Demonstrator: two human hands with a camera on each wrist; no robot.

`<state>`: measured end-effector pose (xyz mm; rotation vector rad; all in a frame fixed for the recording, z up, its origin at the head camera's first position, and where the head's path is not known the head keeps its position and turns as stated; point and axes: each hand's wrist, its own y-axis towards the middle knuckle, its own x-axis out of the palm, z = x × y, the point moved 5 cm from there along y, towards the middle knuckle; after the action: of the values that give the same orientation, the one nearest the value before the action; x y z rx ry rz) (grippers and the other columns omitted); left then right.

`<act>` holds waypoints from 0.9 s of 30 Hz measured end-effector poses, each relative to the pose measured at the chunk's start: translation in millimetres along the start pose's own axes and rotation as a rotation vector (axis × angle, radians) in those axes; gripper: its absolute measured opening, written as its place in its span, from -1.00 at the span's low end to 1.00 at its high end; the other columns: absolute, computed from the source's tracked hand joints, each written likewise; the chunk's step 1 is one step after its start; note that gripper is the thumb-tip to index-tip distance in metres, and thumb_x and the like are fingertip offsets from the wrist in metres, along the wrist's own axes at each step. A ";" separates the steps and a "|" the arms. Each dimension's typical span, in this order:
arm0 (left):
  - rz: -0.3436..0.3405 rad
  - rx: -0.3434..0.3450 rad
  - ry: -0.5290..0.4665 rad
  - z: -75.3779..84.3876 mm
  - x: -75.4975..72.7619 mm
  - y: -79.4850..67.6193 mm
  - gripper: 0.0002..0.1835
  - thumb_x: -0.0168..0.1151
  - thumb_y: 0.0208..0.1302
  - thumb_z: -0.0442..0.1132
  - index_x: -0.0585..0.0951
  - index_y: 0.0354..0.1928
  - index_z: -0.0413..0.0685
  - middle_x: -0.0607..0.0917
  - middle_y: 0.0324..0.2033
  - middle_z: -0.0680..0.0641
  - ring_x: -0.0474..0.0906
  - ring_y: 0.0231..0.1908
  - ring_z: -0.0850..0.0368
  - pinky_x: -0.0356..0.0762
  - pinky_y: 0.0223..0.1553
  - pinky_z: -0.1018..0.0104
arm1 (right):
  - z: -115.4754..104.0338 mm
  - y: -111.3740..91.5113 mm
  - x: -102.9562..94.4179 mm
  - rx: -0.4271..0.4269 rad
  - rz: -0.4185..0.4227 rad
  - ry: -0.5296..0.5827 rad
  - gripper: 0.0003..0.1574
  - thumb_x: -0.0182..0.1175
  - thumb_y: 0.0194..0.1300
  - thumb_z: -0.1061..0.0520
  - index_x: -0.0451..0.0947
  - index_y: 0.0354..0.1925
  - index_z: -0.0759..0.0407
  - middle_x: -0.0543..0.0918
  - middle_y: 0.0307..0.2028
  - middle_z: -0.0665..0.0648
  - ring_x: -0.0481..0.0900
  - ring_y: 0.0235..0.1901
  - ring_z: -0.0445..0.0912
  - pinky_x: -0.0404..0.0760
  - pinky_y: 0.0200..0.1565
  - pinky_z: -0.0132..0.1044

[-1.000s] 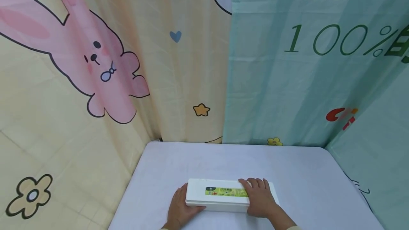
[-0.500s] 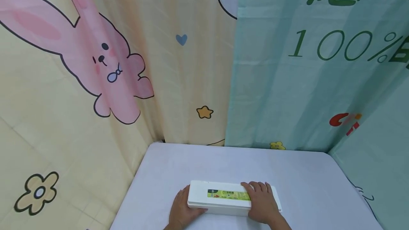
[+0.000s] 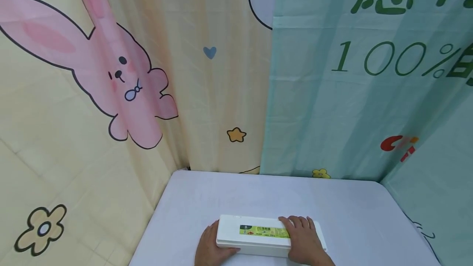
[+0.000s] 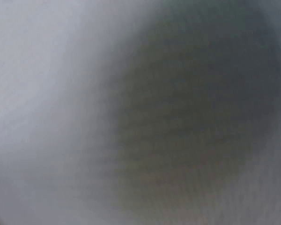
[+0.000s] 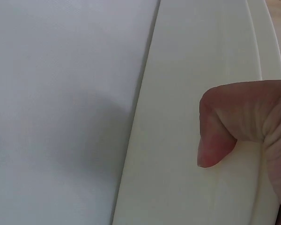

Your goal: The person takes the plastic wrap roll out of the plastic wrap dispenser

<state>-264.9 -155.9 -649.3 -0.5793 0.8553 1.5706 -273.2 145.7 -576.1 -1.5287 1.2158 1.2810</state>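
A long white cling film box (image 3: 229, 231) with a yellow-green label lies on the table near its front edge. At the box's left end my left hand (image 3: 210, 247) holds it, the thumb along the lower front and the other fingers by the end. My right hand (image 3: 306, 241) grips the right part from above, fingers reaching over the lid to the back edge and covering the label's end. In the right wrist view the bent thumb of that hand (image 5: 239, 110) presses on the box's front wall (image 5: 178, 61). The left wrist view is a grey blur.
The table (image 3: 281, 194) has a pale, smooth cover and rounded far corners. Behind it hangs a cream curtain (image 3: 218, 93) with a pink rabbit print, joined on the right by a teal curtain (image 3: 310, 110) with green writing.
The head view has shifted a little, so the whole scene sits slightly lower. Both hands keep the same hold on the cling film box, and its lid looks unchanged.
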 end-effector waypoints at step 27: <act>0.004 0.009 0.059 -2.3 2.7 -0.2 0.28 0.38 -0.29 0.67 0.43 0.39 -0.07 0.63 0.22 -0.10 0.56 0.24 -0.10 0.38 0.42 -0.09 | 1.4 4.3 -6.8 0.022 -0.094 0.046 0.17 0.62 -0.31 0.05 0.38 0.34 -0.06 0.54 0.13 0.12 0.42 0.21 0.23 0.16 0.38 0.48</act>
<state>-265.3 -156.1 -652.9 -0.6211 0.9079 1.5593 -278.0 147.3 -569.7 -1.5879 1.1691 1.1732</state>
